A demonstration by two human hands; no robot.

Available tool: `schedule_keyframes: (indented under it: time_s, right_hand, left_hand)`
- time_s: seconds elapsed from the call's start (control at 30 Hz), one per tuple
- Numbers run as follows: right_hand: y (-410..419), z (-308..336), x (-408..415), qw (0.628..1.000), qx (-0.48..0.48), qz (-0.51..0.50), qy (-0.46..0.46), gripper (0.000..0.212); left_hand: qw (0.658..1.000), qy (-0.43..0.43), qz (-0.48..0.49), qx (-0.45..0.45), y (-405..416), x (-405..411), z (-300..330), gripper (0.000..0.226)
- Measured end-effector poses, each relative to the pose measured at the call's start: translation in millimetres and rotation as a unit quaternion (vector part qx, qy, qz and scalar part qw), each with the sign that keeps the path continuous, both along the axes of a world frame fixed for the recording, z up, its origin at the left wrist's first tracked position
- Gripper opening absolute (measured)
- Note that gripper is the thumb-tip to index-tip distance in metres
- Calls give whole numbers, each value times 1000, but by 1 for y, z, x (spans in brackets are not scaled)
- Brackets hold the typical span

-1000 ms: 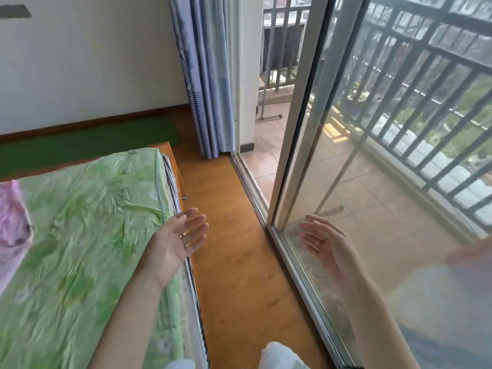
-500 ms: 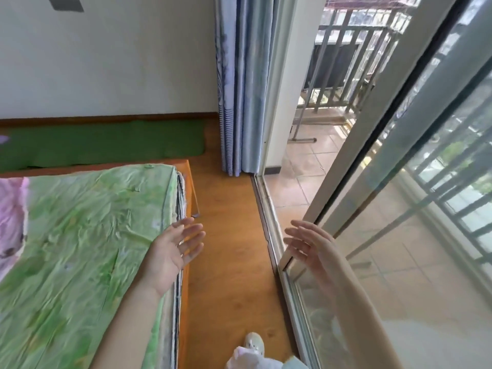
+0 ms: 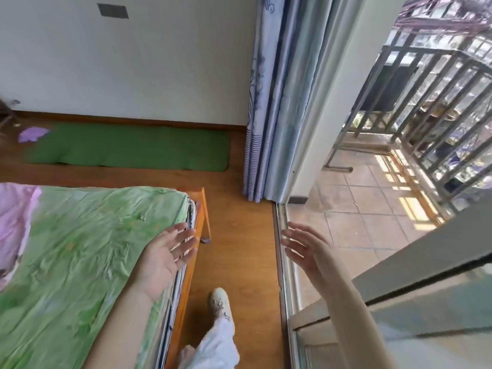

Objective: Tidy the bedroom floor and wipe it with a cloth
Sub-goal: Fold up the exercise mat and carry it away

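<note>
Here we stand on the wooden floor [image 3: 239,222] between the bed [image 3: 87,249] and the sliding door [image 3: 426,275], left hand [image 3: 166,258] and right hand [image 3: 306,249] both spread and empty, palms facing. A green mat [image 3: 127,147] lies by the far wall, a purple scrap [image 3: 33,134] just beside it.

bare orange-brown wooden floor [image 3: 239,251] runs as a narrow strip between the two sets of outstretched fingers. past the fingertips, a flat green mat [image 3: 130,150] lies along the wall, and a small purple scrap [image 3: 32,134] sits just off its far-left end.
</note>
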State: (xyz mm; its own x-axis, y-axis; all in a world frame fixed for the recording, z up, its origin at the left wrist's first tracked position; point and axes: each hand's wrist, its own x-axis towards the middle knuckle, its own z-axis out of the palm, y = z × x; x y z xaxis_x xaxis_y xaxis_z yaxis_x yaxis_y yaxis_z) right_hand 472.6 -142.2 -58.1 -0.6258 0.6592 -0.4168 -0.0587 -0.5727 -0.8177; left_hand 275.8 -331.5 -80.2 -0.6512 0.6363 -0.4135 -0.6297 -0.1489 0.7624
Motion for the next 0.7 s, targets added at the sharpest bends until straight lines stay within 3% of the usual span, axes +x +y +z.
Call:
schedule_keyframes:
  time_s: [0.23,0.5,0.7]
  right_hand:
    - [105,1,-120,1000,9,-13,13,13]
    - [186,10,-246,999,13,37,21,12]
    - [249,9,-328,997,-1,72,14,26]
  left_hand:
    - [1000,31,1,0,106,-117,10,22]
    - [999,36,22,10,191,-233,25,24]
    - [997,29,62,-36,235,-295,20,26]
